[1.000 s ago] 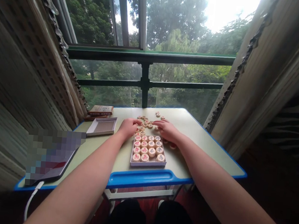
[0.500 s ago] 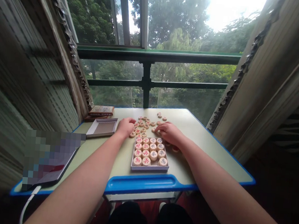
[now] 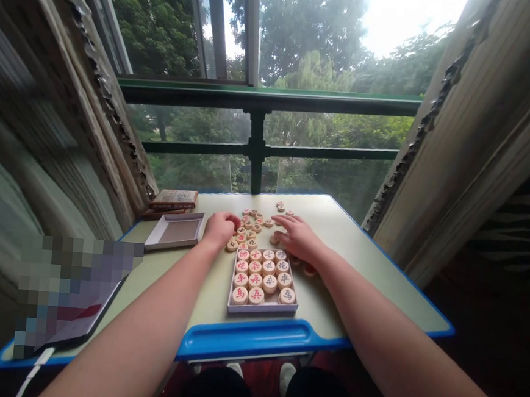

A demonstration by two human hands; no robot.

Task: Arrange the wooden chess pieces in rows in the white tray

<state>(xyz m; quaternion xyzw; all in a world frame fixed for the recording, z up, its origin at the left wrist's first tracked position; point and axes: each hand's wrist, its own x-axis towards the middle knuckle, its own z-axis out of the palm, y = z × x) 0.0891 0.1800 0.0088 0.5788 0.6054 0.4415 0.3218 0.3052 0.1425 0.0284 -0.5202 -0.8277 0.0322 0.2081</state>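
Note:
My left hand [image 3: 221, 229] is at the left edge of a scatter of loose xiangqi pieces [image 3: 251, 235], its fingers curled in. Whatever is between its fingertips, if anything, is hidden. My right hand [image 3: 299, 238] reaches over pieces on the other side, with its fingers stretched out and apart. A wooden piece [image 3: 274, 239] shows by its thumb. Between my forearms stands a shallow white box [image 3: 261, 311] with rows of round xiangqi pieces, red characters on the left and dark ones on the right. A gap shows in its front row.
An empty box lid [image 3: 152, 238] lies at the left, with books [image 3: 174, 198] behind it. A tablet [image 3: 94, 319] with a white cable [image 3: 33, 376] is at the near left. A blue pen groove [image 3: 249, 338] runs along the table's front. Few pieces [image 3: 281, 208] lie farther back.
My left hand's fingers have curled in more. My right hand's fingers have spread and lifted slightly. The view has shifted a little, while the boxed pieces look the same.

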